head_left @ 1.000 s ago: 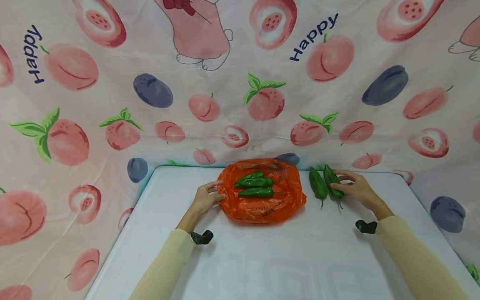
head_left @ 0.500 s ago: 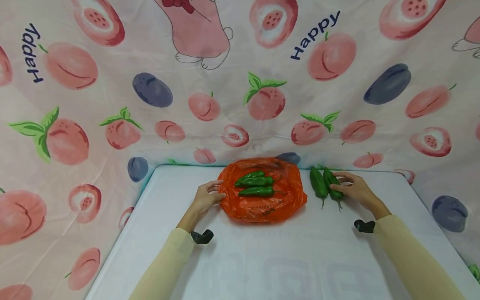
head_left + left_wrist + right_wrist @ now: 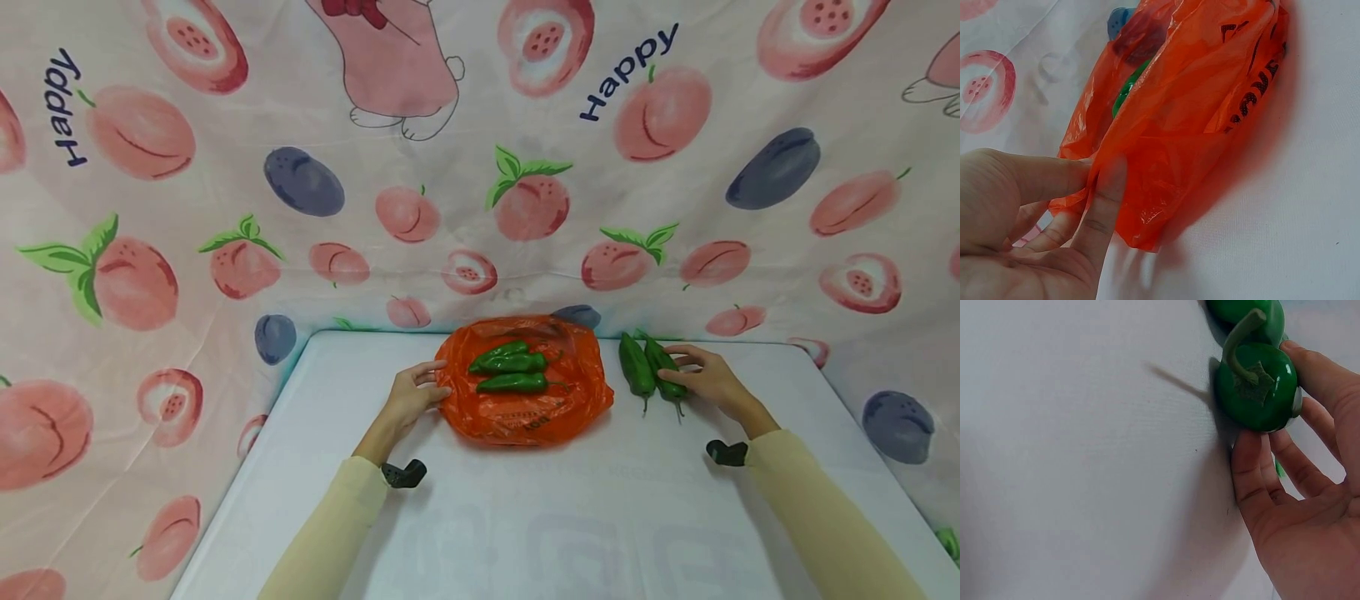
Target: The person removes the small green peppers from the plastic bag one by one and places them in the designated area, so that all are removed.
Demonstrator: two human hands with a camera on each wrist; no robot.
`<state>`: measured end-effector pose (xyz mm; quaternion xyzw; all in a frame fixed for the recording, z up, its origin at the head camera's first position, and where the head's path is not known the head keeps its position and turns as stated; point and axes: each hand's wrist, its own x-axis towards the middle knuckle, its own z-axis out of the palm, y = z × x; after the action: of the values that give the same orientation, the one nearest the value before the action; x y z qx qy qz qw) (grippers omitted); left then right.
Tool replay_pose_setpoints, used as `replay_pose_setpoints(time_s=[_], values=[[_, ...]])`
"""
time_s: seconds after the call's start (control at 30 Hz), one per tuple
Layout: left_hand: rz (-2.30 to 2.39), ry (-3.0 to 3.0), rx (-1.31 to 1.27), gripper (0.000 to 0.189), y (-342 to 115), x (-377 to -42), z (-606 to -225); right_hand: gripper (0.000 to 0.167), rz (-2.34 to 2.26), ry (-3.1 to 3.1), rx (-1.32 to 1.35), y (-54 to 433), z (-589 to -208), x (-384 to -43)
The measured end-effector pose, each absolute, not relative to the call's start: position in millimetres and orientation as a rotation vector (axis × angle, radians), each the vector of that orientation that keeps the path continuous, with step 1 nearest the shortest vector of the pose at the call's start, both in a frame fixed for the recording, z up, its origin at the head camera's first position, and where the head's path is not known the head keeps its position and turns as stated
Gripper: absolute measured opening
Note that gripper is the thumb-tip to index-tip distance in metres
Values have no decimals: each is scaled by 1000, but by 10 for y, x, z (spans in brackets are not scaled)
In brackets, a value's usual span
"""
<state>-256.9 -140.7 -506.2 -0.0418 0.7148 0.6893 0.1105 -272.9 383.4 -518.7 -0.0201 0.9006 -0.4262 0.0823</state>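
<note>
My left hand (image 3: 411, 395) pinches the left edge of an orange plastic bag (image 3: 517, 422); in the left wrist view the bag's thin film (image 3: 1166, 169) runs between thumb and fingers. Several green peppers (image 3: 513, 383) lie side by side inside the bag's opening. To the bag's right, my right hand (image 3: 708, 379) grips one green pepper (image 3: 663, 363) from its right side. Its curved stem (image 3: 1244, 340) points toward the right wrist camera, and thumb and fingertips press on opposite sides of it. Another green pepper (image 3: 636, 367) lies just left of it, stem toward me.
Everything rests on a white table (image 3: 510, 517). A fruit-print cloth (image 3: 480, 225) hangs right behind the table's back edge. A bit of green (image 3: 640, 334) shows behind the two loose peppers.
The far end of the pepper in my right hand has tilted left, toward the pepper beside it. My right hand has shifted slightly left; the left hand and the bag stay put.
</note>
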Motion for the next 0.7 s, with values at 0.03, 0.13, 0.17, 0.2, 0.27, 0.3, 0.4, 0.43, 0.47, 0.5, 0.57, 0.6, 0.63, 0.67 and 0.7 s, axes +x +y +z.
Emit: replay_pose_setpoints(time_s=[0.03, 0.13, 0.17, 0.2, 0.27, 0.3, 0.4, 0.43, 0.47, 0.5, 0.57, 0.6, 0.63, 0.67, 0.7], values=[[2028, 2098, -124, 54, -1408, -2565, -5060, 77, -1272, 2691, -65, 3835, -5185, -2729], [2034, 2096, -126, 54, -1407, -2560, -5060, 77, -1271, 2694, -70, 3834, -5180, -2729], [2035, 2097, -126, 54, -1407, -2559, -5061, 77, -1273, 2693, -66, 3832, -5184, -2728], [2035, 2097, -127, 54, -1407, -2557, -5063, 76, -1272, 2692, -66, 3833, -5186, -2727], [2031, 2103, -126, 54, -1409, -2557, -5058, 76, -1270, 2692, -66, 3836, -5178, -2726], [2029, 2106, -125, 53, -1410, -2557, -5056, 76, -1267, 2689, -66, 3838, -5177, -2726], [2023, 2107, -132, 53, -1412, -2560, -5051, 77, -1251, 2685, -65, 3850, -5172, -2732], [2021, 2109, -131, 53, -1416, -2560, -5053, 77, -1246, 2683, -66, 3851, -5172, -2735], [2023, 2107, -134, 53, -1417, -2562, -5053, 77, -1240, 2683, -66, 3854, -5175, -2741], [2027, 2103, -137, 53, -1417, -2563, -5053, 77, -1233, 2682, -70, 3854, -5175, -2744], [2034, 2096, -135, 53, -1417, -2566, -5052, 77, -1226, 2685, -80, 3852, -5167, -2751], [2034, 2094, -132, 53, -1418, -2567, -5051, 77, -1223, 2687, -83, 3848, -5160, -2751], [2036, 2092, -128, 54, -1419, -2567, -5049, 76, -1217, 2691, -89, 3844, -5151, -2752], [2037, 2088, -129, 54, -1418, -2567, -5045, 75, -1210, 2694, -95, 3841, -5142, -2752], [2038, 2087, -125, 54, -1421, -2566, -5043, 74, -1205, 2694, -101, 3835, -5126, -2748]])
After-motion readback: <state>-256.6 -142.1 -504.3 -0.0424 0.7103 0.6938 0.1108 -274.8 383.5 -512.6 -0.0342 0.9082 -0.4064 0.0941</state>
